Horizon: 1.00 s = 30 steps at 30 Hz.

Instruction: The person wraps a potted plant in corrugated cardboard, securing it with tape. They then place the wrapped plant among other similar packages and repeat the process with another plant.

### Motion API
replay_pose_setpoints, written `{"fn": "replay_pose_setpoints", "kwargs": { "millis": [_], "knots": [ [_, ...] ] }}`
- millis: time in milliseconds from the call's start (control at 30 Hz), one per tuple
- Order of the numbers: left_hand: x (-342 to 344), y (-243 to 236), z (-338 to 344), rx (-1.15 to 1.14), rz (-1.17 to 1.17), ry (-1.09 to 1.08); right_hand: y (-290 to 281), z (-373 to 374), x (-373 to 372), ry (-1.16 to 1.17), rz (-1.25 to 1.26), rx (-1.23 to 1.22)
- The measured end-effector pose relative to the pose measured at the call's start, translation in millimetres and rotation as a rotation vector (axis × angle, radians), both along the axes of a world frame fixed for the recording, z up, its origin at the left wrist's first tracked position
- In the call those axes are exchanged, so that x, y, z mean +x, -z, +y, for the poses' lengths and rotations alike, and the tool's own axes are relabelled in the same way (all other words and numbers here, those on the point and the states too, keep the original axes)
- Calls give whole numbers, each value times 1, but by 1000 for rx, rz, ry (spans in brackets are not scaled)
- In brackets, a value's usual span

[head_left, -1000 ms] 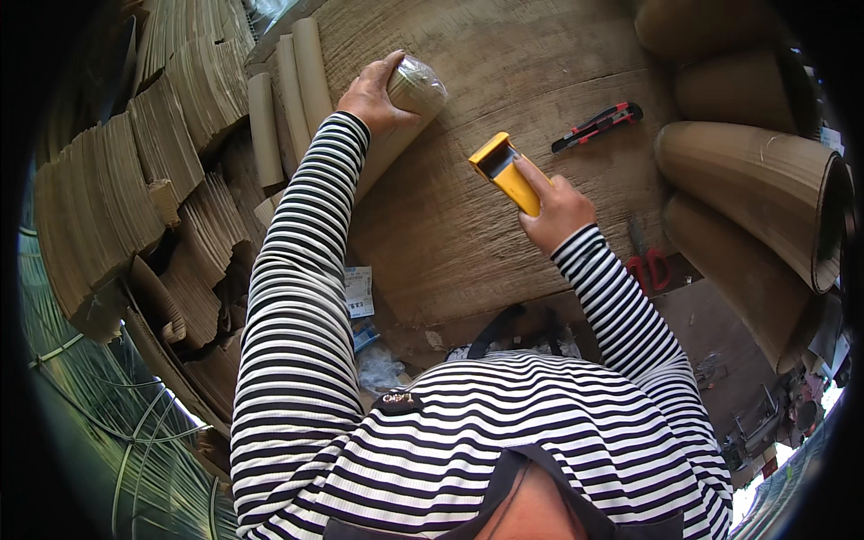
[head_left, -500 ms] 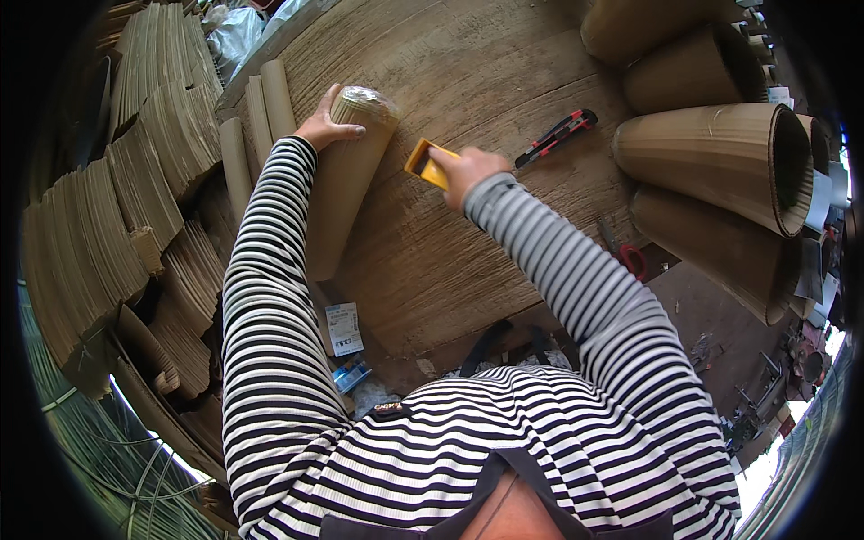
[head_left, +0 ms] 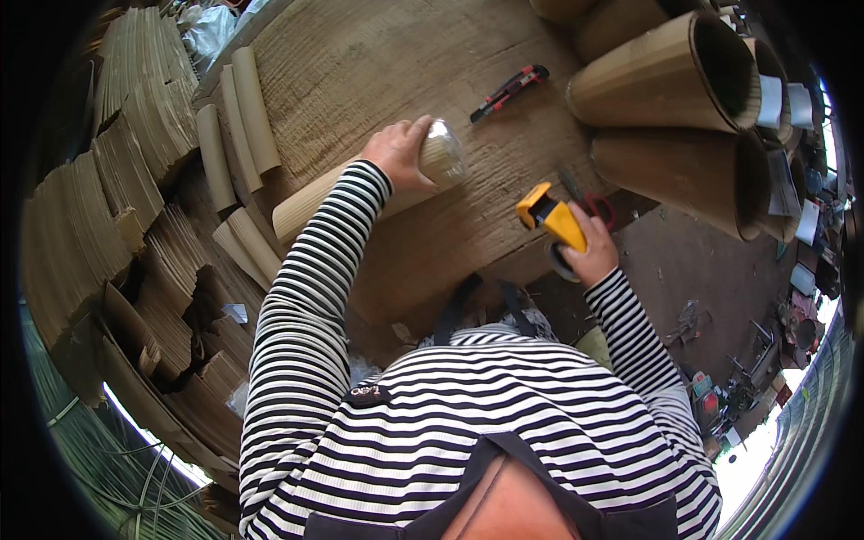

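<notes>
My left hand (head_left: pixel 396 155) is wrapped over a rolled cardboard tube (head_left: pixel 310 202), close to its right end. The tube lies slanted across the wooden board, and shiny clear film or tape (head_left: pixel 446 148) covers that end. Part of the tube is hidden behind my left sleeve. Off to the right, my right hand (head_left: pixel 594 250) is closed round a yellow tape dispenser (head_left: pixel 562 222), held apart from the tube. A dark roll shows at the dispenser's lower side.
A red-and-black utility knife (head_left: pixel 510 93) lies on the wooden board (head_left: pixel 360 54). Red-handled scissors (head_left: pixel 601 212) are behind the dispenser. Large cardboard tubes (head_left: pixel 661 76) stand at right; stacked corrugated cardboard (head_left: pixel 81 252) fills the left. Loose curved pieces (head_left: pixel 236 126) lie beside the stack.
The tube has swung from nearly lengthwise to slanted, its film-covered end now farther right. My right hand has moved right and nearer with the dispenser. The whole view has shifted.
</notes>
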<state>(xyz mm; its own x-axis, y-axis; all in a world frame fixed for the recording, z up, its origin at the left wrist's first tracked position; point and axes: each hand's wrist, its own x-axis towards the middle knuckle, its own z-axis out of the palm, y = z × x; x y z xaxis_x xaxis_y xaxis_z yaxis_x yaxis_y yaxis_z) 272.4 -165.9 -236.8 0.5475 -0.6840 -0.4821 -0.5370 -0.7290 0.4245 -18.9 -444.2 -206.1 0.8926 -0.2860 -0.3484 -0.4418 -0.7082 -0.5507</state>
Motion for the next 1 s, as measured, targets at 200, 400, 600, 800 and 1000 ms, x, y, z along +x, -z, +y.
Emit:
{"fn": "replay_pose_setpoints", "kwargs": {
  "millis": [200,400,600,800,1000],
  "knots": [
    [-102,0,-25,-47,-208,195,-8,-34,30,-120,-243,53],
    [-111,-9,-6,244,-195,114,-57,26,106,-524,-467,16],
    [-114,0,3,113,-235,32,-42,-13,88,-729,-56,-213],
    [-133,-10,-20,103,-360,182,5,-38,72,-524,-131,-64],
    [-104,-7,-50,148,-372,138,54,-45,100,-248,-124,339]
  ]
}}
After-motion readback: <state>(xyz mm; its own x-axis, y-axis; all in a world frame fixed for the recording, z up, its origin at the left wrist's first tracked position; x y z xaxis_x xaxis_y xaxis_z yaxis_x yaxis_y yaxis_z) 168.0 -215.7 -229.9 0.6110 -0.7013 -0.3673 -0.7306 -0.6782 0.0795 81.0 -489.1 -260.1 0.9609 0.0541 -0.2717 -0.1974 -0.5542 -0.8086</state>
